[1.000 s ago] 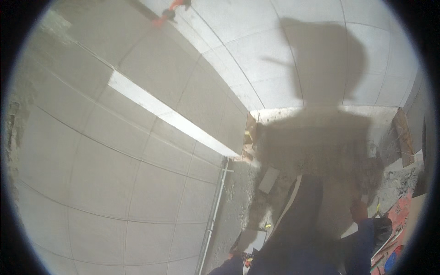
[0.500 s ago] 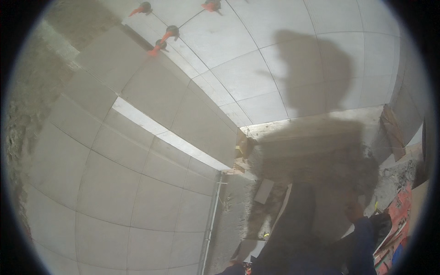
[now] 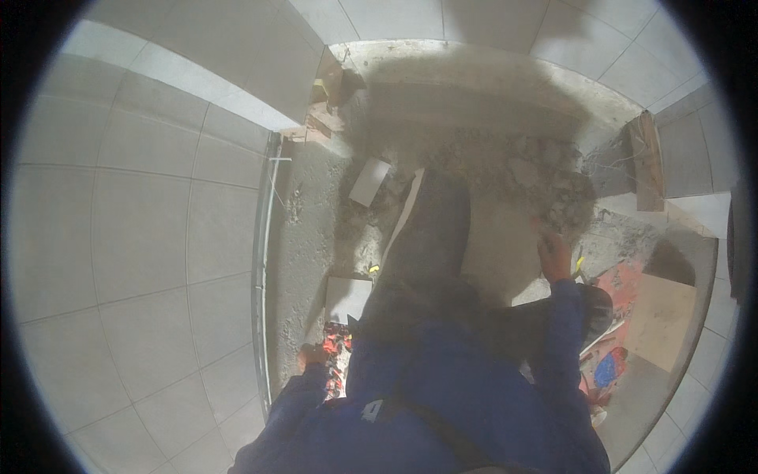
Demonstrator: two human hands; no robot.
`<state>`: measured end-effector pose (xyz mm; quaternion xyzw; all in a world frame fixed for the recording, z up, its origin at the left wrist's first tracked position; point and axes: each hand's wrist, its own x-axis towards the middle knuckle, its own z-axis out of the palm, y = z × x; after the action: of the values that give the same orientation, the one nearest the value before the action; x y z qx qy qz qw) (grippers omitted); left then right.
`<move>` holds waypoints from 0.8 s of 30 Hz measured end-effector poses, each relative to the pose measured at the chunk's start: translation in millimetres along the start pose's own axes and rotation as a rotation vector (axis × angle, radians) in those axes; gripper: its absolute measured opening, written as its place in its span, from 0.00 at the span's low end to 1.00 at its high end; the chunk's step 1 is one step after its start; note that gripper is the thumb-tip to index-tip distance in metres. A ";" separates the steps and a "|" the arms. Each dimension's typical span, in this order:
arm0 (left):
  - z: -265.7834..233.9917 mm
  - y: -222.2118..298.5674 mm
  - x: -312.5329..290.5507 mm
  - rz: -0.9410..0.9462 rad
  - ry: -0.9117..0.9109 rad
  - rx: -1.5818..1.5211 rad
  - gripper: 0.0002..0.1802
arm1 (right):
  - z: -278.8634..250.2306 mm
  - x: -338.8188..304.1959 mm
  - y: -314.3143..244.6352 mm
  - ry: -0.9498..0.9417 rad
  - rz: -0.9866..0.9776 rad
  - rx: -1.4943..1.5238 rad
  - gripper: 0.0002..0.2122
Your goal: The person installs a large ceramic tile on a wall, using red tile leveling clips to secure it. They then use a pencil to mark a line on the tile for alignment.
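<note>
My left hand [image 3: 312, 357] is low beside a heap of small red and black plastic pieces [image 3: 337, 340], which look like tile-levelling clips. Its fingers are too blurred and small to show whether they hold one. My right hand [image 3: 555, 257] hangs over the dusty ground by my bent knee, its fingers loosely apart and nothing visible in them. A small yellow piece [image 3: 580, 265] lies beside it. Close above the red pieces is a pale square tile offcut [image 3: 348, 298]. Another loose tile piece [image 3: 369, 182] rests farther off on the rough floor.
Large grey tiles [image 3: 142, 229] cover the surface at left, with a pale metal strip [image 3: 263, 300] along their edge. Broken rubble [image 3: 545, 174] lies ahead. At right are a wooden block [image 3: 647, 162], a beige board [image 3: 662, 320] and a crumpled blue item [image 3: 606, 370] on red sheeting.
My view has tipped downward, so the tiled surface with red and black clips has left the top. Both arms, my legs and the heap of red pieces now show more fully.
</note>
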<state>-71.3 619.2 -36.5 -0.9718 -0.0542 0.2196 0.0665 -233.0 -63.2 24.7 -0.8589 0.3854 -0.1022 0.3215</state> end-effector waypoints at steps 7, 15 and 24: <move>-183.0 128.0 -34.6 0.417 0.456 -0.470 0.10 | -16.9 9.4 -92.0 0.218 0.041 0.285 0.12; -353.9 339.8 -68.0 1.108 0.675 -0.894 0.10 | -35.4 -12.8 -291.8 -0.134 -0.558 0.479 0.21; -370.4 413.5 -126.6 1.349 0.230 -1.201 0.17 | -77.3 -16.4 -275.2 0.264 -0.296 0.653 0.07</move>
<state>7.3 155.7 284.7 -0.6846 0.4276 0.0483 -0.5883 -112.8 48.7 259.2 -0.7369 0.2422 -0.3748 0.5077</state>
